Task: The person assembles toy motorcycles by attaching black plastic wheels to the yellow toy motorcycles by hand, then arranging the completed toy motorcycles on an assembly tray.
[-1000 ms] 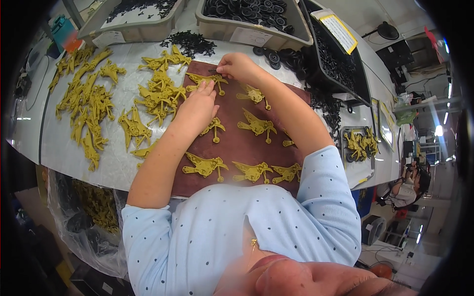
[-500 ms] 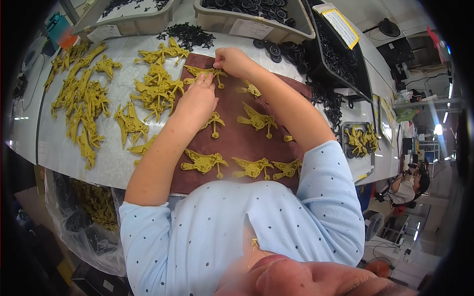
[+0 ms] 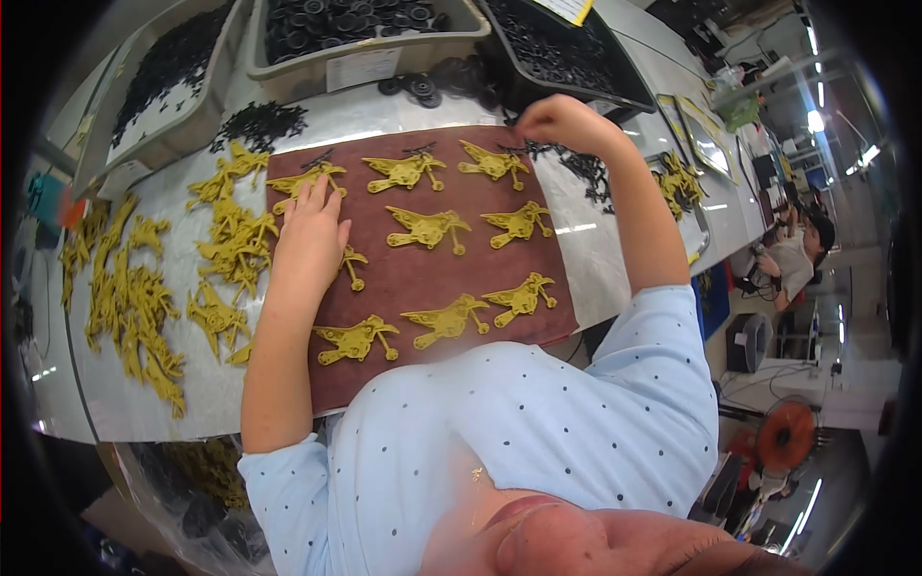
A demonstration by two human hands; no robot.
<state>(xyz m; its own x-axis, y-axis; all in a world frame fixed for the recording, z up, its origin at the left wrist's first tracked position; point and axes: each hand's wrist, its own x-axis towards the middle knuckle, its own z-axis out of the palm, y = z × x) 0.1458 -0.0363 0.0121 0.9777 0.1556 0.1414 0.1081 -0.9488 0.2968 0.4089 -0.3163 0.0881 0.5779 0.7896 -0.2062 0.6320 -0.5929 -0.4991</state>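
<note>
1. The yellow moulded part lies at the far-left corner of the maroon mat, partly hidden by fingers. A thin black strip now sits along its upper edge; half a second ago, a black piece there was pinched by the right hand.
2. The left hand has stayed on that part. Its grip is spread, fingers nearly straight and pressed flat, apparently steadying rather than clasping.
3. The right hand has left the part and crossed to just beyond the mat's far-right corner. Its grip is curled, fingertips together; whether they hold anything I cannot tell.
4. I judge from this that the strip has been let go and that handling has shifted toward the black pieces heaped beside that corner.
5. The two neighbours in the far row, the middle yellow part and the right-hand yellow part, also have dark strips along their upper edges; I see none on the nearer rows, though the left forearm partly covers one part.
6. The view has swung, baring more mat. Farther out on the table are a yellow heap and a grey bin of black wheels.
</note>
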